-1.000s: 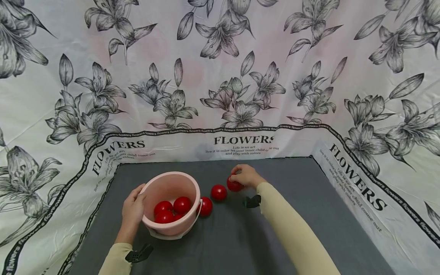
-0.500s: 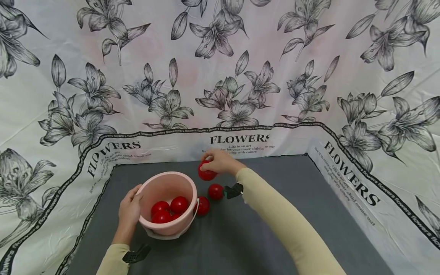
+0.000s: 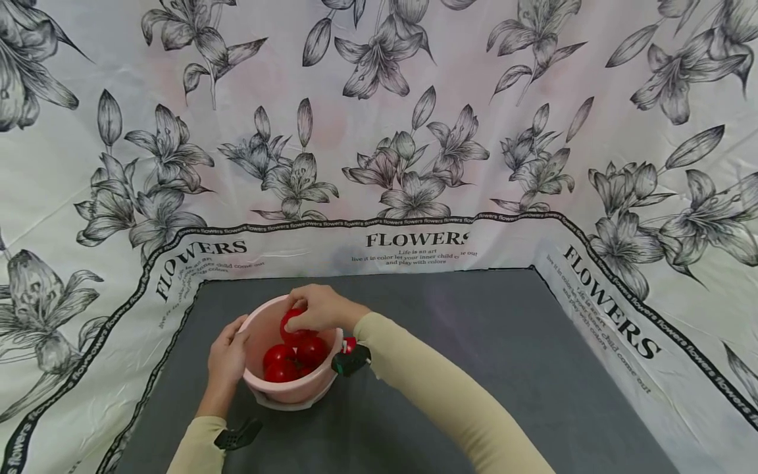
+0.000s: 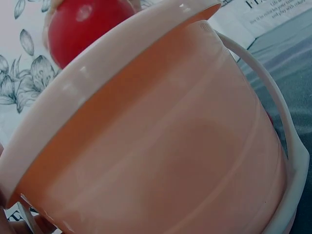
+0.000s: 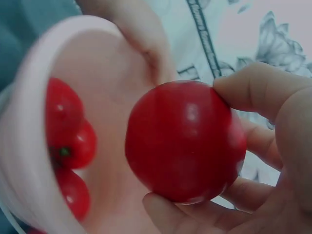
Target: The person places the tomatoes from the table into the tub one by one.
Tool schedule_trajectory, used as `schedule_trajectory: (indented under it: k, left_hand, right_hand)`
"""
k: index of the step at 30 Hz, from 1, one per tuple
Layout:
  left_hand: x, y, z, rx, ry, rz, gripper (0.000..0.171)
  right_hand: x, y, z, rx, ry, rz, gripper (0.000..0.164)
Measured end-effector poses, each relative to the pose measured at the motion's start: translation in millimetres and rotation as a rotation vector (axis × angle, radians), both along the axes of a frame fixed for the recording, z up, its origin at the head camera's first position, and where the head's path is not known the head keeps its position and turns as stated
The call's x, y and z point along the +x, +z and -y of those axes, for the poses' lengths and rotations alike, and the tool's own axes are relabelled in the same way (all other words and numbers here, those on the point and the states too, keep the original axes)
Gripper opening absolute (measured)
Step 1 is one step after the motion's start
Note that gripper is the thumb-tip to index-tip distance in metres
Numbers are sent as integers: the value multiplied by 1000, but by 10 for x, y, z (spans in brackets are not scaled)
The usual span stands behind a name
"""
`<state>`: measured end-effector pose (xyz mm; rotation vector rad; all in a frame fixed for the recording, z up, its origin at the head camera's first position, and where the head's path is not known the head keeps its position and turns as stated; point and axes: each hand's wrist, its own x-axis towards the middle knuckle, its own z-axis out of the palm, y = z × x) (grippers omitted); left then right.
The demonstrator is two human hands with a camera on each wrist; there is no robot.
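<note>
A pink bucket (image 3: 284, 394) stands on the table, tilted a little, with several red tomatoes (image 3: 281, 372) inside. One of these shows a green stem end in the right wrist view. My left hand (image 3: 227, 355) grips the bucket at its left rim, thumb over the edge. Over the bucket's mouth, my right hand (image 3: 322, 308) holds another tomato (image 5: 185, 141) between thumb and fingers. In the left wrist view that tomato shows above the rim, beyond the bucket wall (image 4: 161, 131).
Part of a tomato (image 3: 350, 344) shows at the bucket's right side, mostly behind the black wrist device (image 3: 352, 361). The bucket's white handle (image 4: 280, 92) hangs down its side. Flower-printed cloth (image 3: 414, 250) rises behind the dark grey tabletop (image 3: 462, 329).
My right hand has lifted a tomato from the table and carried it left over the bucket. Its arm now covers the loose tomatoes' spot. The left hand keeps its grip.
</note>
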<state>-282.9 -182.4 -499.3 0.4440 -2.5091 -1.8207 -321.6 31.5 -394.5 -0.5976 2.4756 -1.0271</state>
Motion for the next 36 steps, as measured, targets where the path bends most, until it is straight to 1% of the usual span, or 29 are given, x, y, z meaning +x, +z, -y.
schedule_trajectory:
  k: [4, 10, 14, 17, 23, 30, 36]
  left_hand:
    - [-11, 14, 2, -7, 2, -2, 51]
    - [-6, 1, 23, -9, -16, -4, 52]
    - [5, -11, 20, -13, -25, -2, 52]
    - [9, -3, 9, -16, -19, -6, 52]
    - [10, 17, -2, -7, -10, -13, 52]
    - [32, 9, 2, -23, -5, -10, 52]
    - [55, 0, -9, -29, -6, -14, 51]
  right_hand:
    - [75, -134, 107, 18, 35, 28, 24]
    - [176, -276, 164, 95, 88, 23, 22]
    - [211, -393, 168, 115, 100, 33, 20]
    - [220, -449, 179, 117, 92, 43, 18]
    - [242, -466, 208, 141, 60, 41, 20]
    - [287, -494, 243, 206, 72, 3, 16]
    - [317, -507, 250, 219, 55, 1, 15]
